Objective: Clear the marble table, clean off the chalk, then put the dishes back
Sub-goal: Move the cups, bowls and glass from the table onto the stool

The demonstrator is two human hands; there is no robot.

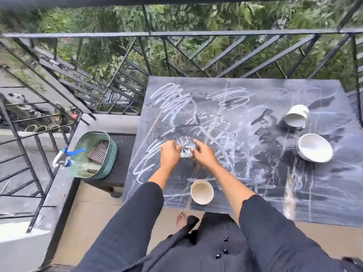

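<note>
Head view, setting: A person in dark sleeves stands at a dark marble table [255, 193] on a balcony, with a black metal railing [176, 34] and green foliage beyond.
Hands: The left hand [170, 154] and the right hand [204, 155] close around a clear cut glass [185, 147] from either side, fingers wrapped on its wall, above the left-centre of the tabletop; whether it is lifted off the marble cannot be told.
Chalk: White chalk scribbles [172, 99] loop across the left and middle of the slab, with fainter smears toward the right.
Dishes on the table: A small cream cup [202, 191] stands upright near the front edge, between the forearms. A white bowl [315, 147] sits tilted at the right. Behind it, a white mug [296, 118] lies on its side, mouth toward the camera.
Left of the table: A green woven basket [110, 154] rests on a dark low stand, holding a checked cloth [98, 153]. A spray bottle [64, 158] with a blue trigger leans at the basket's left rim.
</note>
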